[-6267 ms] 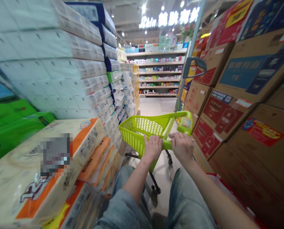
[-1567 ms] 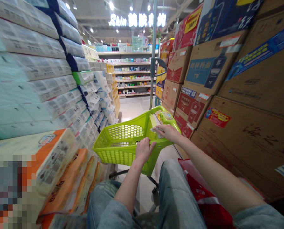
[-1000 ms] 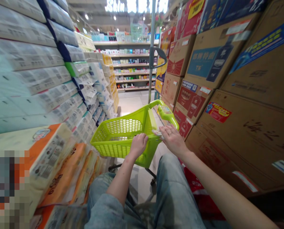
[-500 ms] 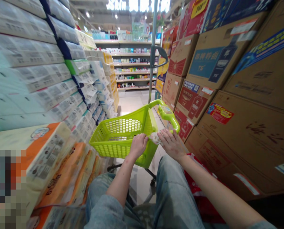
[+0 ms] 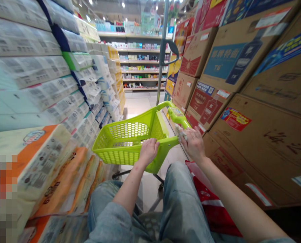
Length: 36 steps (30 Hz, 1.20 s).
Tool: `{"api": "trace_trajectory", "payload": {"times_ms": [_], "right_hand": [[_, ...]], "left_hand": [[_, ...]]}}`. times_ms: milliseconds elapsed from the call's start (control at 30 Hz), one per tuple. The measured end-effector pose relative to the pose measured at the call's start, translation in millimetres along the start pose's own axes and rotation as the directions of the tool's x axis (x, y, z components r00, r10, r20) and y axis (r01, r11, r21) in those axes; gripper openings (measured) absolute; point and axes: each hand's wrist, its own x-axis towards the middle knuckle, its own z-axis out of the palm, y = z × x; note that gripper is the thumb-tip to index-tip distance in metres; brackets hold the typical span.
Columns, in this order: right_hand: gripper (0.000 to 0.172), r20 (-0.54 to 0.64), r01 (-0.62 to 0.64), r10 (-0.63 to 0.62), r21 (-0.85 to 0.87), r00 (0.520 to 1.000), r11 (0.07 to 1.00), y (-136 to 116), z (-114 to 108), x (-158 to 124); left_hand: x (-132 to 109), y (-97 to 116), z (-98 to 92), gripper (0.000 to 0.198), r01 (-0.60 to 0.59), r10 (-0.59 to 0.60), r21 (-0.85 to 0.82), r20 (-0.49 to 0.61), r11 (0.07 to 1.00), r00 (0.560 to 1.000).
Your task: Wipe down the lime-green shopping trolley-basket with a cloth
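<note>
A lime-green shopping cart (image 5: 125, 156) with perforated basket walls stands before my knees, turned sideways. My left hand (image 5: 149, 150) is closed over the near top rim of its basket. My right hand (image 5: 193, 143) presses a crumpled whitish cloth or tissue (image 5: 181, 133) against the near end of the cart's handle (image 5: 180, 120). The fingers of that hand wrap over the handle's corner. A grey pole (image 5: 162, 54) with a looped grip rises behind the handle.
Stacked tissue packs (image 5: 39, 71) line the left side, with orange packs (image 5: 61, 182) lower down. Cardboard cartons (image 5: 271, 145) form a wall on the right. A red bag (image 5: 216, 209) lies beside my right leg. Stocked shelves (image 5: 145, 60) stand across the far end of the aisle.
My right hand has slid right with the cloth, from the side arm to the handle's corner. My left hand keeps its hold on the rim. The view has tilted slightly down.
</note>
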Motion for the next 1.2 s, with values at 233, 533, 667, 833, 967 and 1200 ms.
{"api": "trace_trajectory", "payload": {"times_ms": [233,533,667,833,967,1200], "right_hand": [[0.035,0.103,-0.009,0.013,-0.036,0.995,0.999,-33.5,9.2,9.9],[0.038,0.197,0.192,-0.181,-0.036,0.963,0.981,-35.6,3.6,5.2],[0.035,0.145,0.104,-0.095,-0.054,0.985,0.993,-14.9,-4.3,-1.1],[0.037,0.077,-0.004,0.011,-0.085,0.997,0.996,-2.6,-6.1,-6.0],[0.035,0.036,-0.078,0.081,-0.092,0.996,0.993,-14.6,1.1,-3.2],[0.040,0.129,0.026,-0.025,-0.005,0.991,1.000,-67.9,31.5,-3.0]], "left_hand": [[-0.6,5.8,1.4,0.035,0.040,-0.040,0.031,-0.004,0.999,0.999],[-0.3,0.5,-7.4,0.037,-0.027,0.027,0.004,0.047,1.000,0.999],[-2.2,-2.1,-8.6,0.036,-0.050,0.050,-0.006,0.064,0.999,0.997],[-13.9,-16.4,-4.9,0.035,-0.036,0.034,0.048,0.037,0.998,0.999],[-20.3,-24.8,-1.5,0.037,-0.023,0.021,0.095,0.023,0.995,1.000],[-18.0,-20.4,2.0,0.037,-0.014,0.012,0.166,0.014,0.986,1.000]]}}
